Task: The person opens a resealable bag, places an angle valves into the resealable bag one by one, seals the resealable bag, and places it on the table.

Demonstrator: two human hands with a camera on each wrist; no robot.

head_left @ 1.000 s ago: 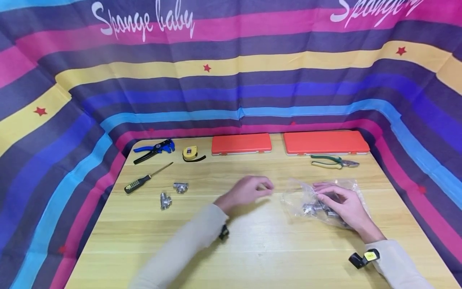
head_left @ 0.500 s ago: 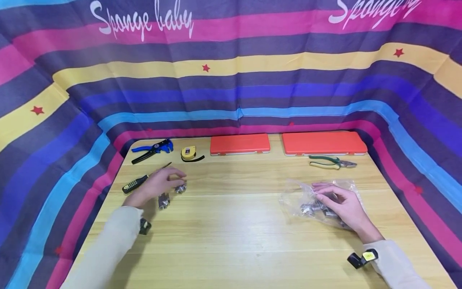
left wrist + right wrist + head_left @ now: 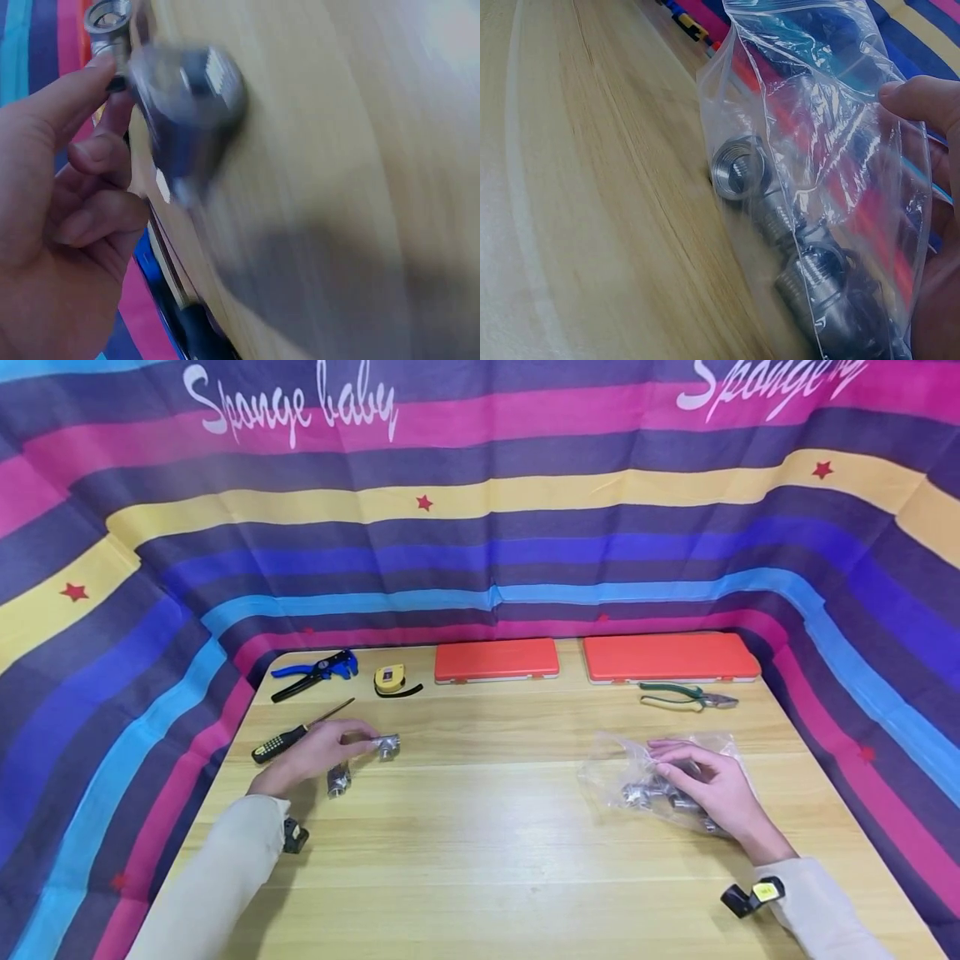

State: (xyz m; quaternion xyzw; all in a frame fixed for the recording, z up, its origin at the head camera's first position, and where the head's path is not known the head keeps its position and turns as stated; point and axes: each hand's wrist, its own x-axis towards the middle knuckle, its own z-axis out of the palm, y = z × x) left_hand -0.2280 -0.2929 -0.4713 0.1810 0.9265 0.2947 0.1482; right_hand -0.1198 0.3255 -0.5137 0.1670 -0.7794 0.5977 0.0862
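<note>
My left hand (image 3: 318, 756) is at the left of the table, pinching a shiny metal tee fitting (image 3: 387, 747) between thumb and fingertips. In the left wrist view that tee (image 3: 109, 22) sits at the fingertips. A second tee fitting (image 3: 339, 781) lies just below the left hand; it is blurred and close to the camera in the left wrist view. My right hand (image 3: 712, 785) holds a clear plastic zip bag (image 3: 603, 768) by its side, thumb on the film. Several threaded metal fittings (image 3: 821, 292) are inside that bag.
Beside the left hand lies a screwdriver (image 3: 279, 744). Blue-handled wire strippers (image 3: 317, 674) and a yellow tape measure (image 3: 390, 677) are behind it. Two red cases (image 3: 497, 660) line the back edge, and green-handled pliers (image 3: 688, 697) lie behind the bag. A striped cloth surrounds the table.
My left hand has swung from mid-table to the left and taken hold of the farther tee fitting, which has shifted slightly right. The right hand stays on the bag.
</note>
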